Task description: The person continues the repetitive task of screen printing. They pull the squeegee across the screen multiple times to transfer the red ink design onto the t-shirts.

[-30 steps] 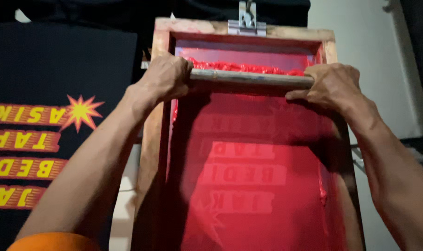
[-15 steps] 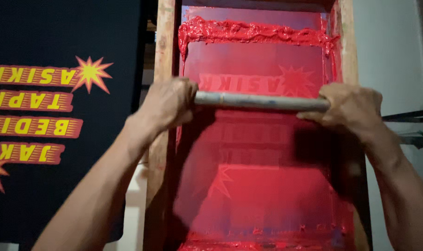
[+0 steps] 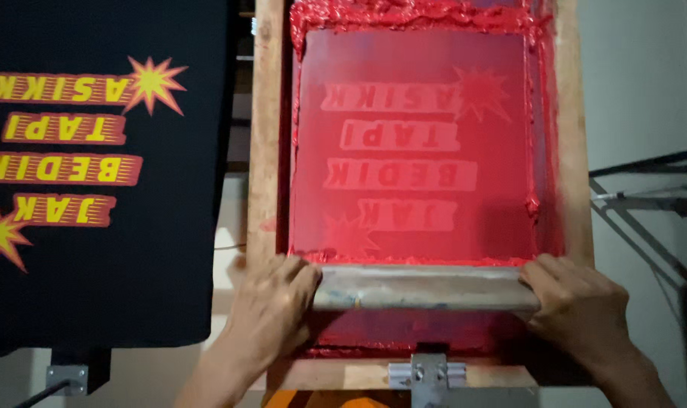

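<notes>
1. Leftmost, filling the upper left and middle left of the frame, lies a black printed shirt [image 3: 132, 249] with yellow lettering edged in red and yellow starbursts; neither of my hands touches it.
2. Below it, at the lower left corner, sits a small grey metal bracket [image 3: 65, 379].
3. Next, low and left of centre, my left hand [image 3: 272, 313] is closed around the left end of the long grey squeegee bar [image 3: 427, 288], its fingers lapping over the frame's left rail.
4. At centre stands the wooden-framed printing screen [image 3: 268, 151], its mesh coated red, with thick red ink [image 3: 411, 13] heaped along the top edge.
5. That squeegee lies crosswise near the screen's bottom edge, just above a metal hinge clamp [image 3: 427, 372].
6. Lower right, my right hand [image 3: 585, 313] grips the bar's right end.
</notes>
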